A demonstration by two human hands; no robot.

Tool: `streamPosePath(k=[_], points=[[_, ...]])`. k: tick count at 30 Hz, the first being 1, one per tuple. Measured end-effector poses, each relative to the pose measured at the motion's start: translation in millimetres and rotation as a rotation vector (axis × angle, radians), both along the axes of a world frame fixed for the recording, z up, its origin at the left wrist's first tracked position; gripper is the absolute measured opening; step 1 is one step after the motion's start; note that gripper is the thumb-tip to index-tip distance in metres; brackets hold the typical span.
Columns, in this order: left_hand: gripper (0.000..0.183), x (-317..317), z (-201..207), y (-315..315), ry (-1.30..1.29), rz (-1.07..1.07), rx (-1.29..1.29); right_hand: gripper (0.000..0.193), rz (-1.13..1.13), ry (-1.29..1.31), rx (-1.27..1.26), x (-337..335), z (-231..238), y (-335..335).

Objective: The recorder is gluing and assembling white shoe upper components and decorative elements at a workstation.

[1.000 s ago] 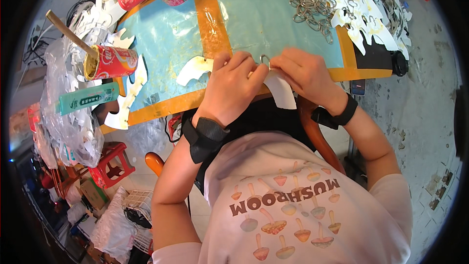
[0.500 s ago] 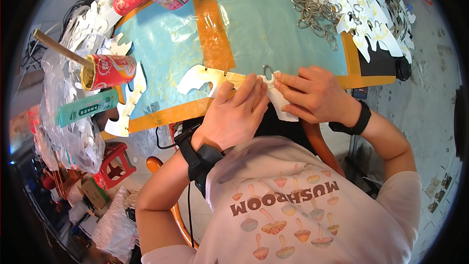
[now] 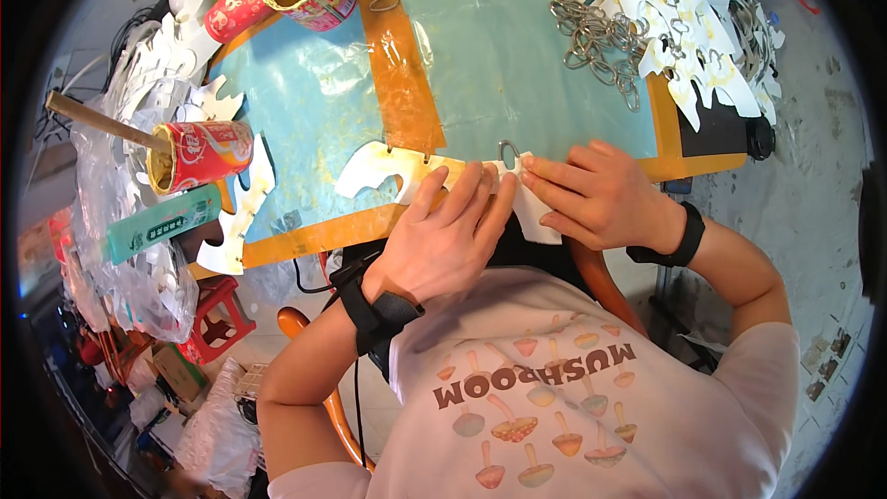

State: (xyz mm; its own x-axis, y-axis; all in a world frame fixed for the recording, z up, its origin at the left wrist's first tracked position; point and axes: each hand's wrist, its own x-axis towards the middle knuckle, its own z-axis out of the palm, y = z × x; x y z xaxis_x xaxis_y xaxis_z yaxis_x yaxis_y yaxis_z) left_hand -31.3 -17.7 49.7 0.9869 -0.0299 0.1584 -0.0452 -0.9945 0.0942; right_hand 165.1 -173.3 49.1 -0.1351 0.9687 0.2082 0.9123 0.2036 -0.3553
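A white, curved cut-out piece (image 3: 370,171) with yellowish glue stains and small dark notches lies at the table's near edge. My left hand (image 3: 443,226) reaches over its middle, fingertips pressed on it and thumb hidden beneath. A metal oval ring (image 3: 507,154) stands at the piece's upper edge, between my two hands. Just right of the ring, my right hand (image 3: 601,194) pinches the white material between thumb and fingers. A plain white flap (image 3: 538,212) hangs down beside those fingers, over the table edge. How ring and piece join is too small to make out.
At the right back lie a heap of metal rings (image 3: 601,37) and a pile of glue-stained white pieces (image 3: 698,37). A red can with a stick (image 3: 212,155), a teal box (image 3: 164,224) and another white piece (image 3: 242,212) sit left. A glue tub (image 3: 314,0) stands behind.
The whole view has shifted slightly, so the table's near edge sits lower. My left fingers are a little farther apart at the tips. Both hands remain at the same piece and ring.
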Motion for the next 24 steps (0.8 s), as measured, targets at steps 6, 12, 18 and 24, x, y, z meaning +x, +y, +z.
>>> streamPosePath(k=[6, 12, 18, 24], points=[[0.049, -1, -1, 2, -0.029, -0.005, -0.021, 0.027, -0.019, 0.134, -0.031, 8, -3, 4], [0.044, -2, -11, -3, -0.074, 0.059, -0.122, 0.023, -0.612, 0.852, -0.125, 23, 13, 31], [0.044, -6, -10, -9, -0.116, 0.125, -0.161, 0.023, -0.123, 0.346, -0.138, 6, 20, 60], [0.042, -15, -19, -7, -0.263, 0.18, -0.101, 0.017, -0.106, 0.459, -0.328, 0, 20, 65]])
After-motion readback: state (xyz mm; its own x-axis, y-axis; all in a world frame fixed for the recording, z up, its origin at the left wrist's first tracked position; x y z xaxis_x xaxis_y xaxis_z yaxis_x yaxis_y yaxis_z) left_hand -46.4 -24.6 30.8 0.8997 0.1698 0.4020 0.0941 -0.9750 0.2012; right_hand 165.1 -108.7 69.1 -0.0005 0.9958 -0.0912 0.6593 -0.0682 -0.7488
